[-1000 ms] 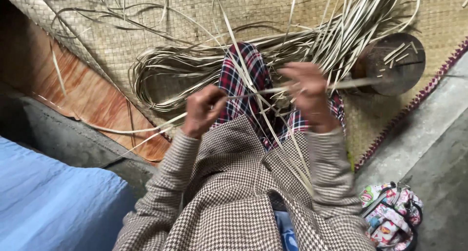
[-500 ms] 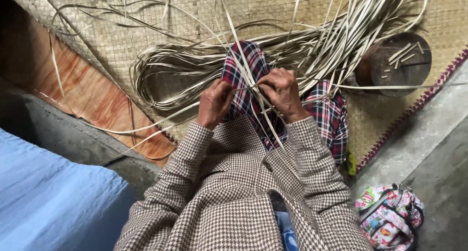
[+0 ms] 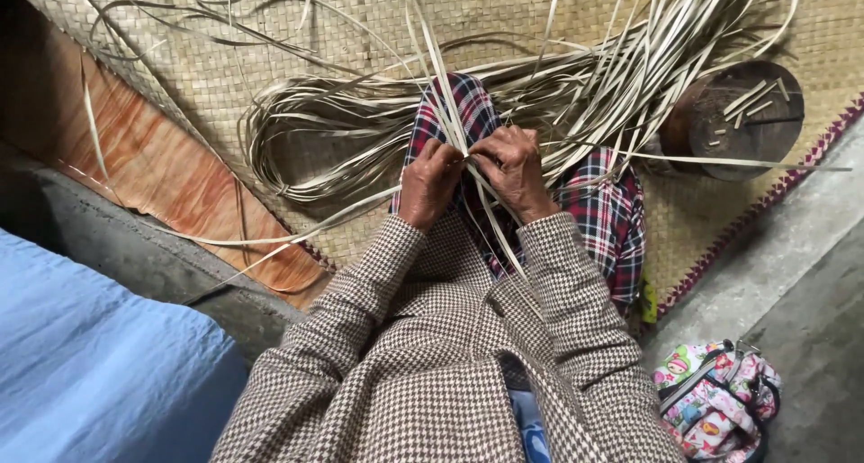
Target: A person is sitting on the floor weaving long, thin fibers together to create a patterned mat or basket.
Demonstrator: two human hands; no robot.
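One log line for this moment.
left hand: pinching leaf strips | right hand: pinching same strips | site: lap, above woven mat

Strips (image 3: 360, 121) on mat (image 3: 270, 58), bag (image 3: 715, 400) right.

We find loose strips (image 3: 576, 85) crowding the frame's upper centre and a dark round block (image 3: 747, 121) blocking upper right; bare woven mat (image 3: 207, 85) lies open upper left.

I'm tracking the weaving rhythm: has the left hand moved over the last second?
Yes. The left hand has moved right across the plaid cloth, toward the right hand, and now meets it on the strips.
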